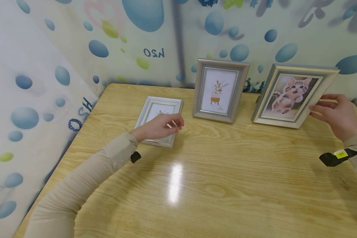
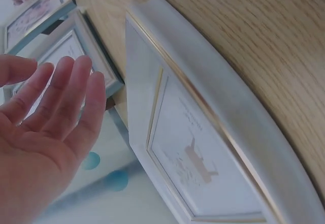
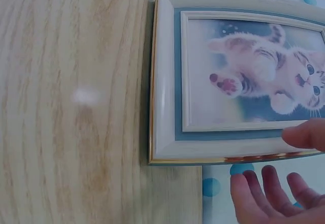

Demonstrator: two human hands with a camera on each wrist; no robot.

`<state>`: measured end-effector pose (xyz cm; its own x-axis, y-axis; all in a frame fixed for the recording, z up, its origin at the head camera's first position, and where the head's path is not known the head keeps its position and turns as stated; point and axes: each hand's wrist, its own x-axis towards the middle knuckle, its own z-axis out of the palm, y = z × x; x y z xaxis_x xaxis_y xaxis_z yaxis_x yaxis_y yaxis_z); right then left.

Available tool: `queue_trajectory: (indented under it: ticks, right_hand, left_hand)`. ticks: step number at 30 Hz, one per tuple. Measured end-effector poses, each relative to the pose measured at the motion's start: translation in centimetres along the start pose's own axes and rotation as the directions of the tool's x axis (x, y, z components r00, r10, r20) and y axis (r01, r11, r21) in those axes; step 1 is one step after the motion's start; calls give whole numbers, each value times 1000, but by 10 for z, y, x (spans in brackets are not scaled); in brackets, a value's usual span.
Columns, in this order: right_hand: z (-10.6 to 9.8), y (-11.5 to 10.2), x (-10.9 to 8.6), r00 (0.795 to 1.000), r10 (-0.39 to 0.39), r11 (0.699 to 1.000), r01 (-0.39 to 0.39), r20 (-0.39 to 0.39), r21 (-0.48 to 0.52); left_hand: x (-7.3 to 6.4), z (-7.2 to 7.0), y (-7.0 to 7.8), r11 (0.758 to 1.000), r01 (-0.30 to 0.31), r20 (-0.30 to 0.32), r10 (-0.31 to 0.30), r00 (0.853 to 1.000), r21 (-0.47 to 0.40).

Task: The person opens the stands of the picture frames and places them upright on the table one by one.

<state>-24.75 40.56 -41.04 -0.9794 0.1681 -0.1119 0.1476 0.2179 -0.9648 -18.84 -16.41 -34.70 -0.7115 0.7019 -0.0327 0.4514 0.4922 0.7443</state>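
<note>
My left hand (image 1: 163, 127) hangs over a white picture frame (image 2: 233, 117) with a plant-pot print, its lower middle hidden by the hand in the head view. The fingers are loosely bent and hold nothing. At the right, my right hand (image 1: 339, 112) is at the side edge of a silver-white photo frame (image 1: 296, 121) with a kitten picture. The thumb (image 3: 307, 135) overlaps the front of that frame's border. In the right wrist view the other fingertips (image 3: 269, 173) show beside its edge, spread apart. The kitten frame stands leaning back on the table.
Between the two hands, a silver-beige picture frame (image 1: 197, 89) with a plant print stands upright near the wall. A wall with blue and green ovals (image 1: 163, 71) borders the back and left of the wooden table (image 1: 220, 185).
</note>
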Motion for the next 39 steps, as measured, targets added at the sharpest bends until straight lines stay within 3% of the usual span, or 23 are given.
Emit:
queue_trajectory:
  ticks: [6, 14, 18, 21, 25, 31, 35, 39]
  right_hand:
    - [-15, 27, 8, 998, -38, 987, 31, 41, 156]
    - [-13, 40, -5, 993, 13, 959, -45, 115, 281]
    - [-5, 38, -13, 992, -14, 974, -14, 122, 227]
    - [0, 35, -19, 989, -31, 996, 19, 142, 83]
    - [5, 33, -26, 983, -48, 997, 57, 177, -44]
    - [27, 5, -54, 961, -80, 996, 68, 265, 55]
    - [46, -24, -79, 948, -96, 994, 104, 304, -12]
    - [57, -36, -91, 933, -105, 992, 122, 344, -28]
  left_hand:
    - [-4, -6, -11, 997, -5, -43, 9, 999, 71]
    - [-6, -16, -18, 998, 25, -64, -21, 998, 63]
    - [-7, -20, -20, 997, 21, -76, -16, 997, 77]
    - [-9, -22, -23, 995, 36, -83, -28, 996, 92]
    - [-11, -24, -26, 991, 64, -94, -53, 994, 121]
    - [-12, -25, -25, 977, 65, -67, -52, 996, 203]
    - [-12, -29, -28, 956, 34, -62, -17, 998, 292]
    - [-11, -35, -34, 930, 76, -64, -57, 996, 360]
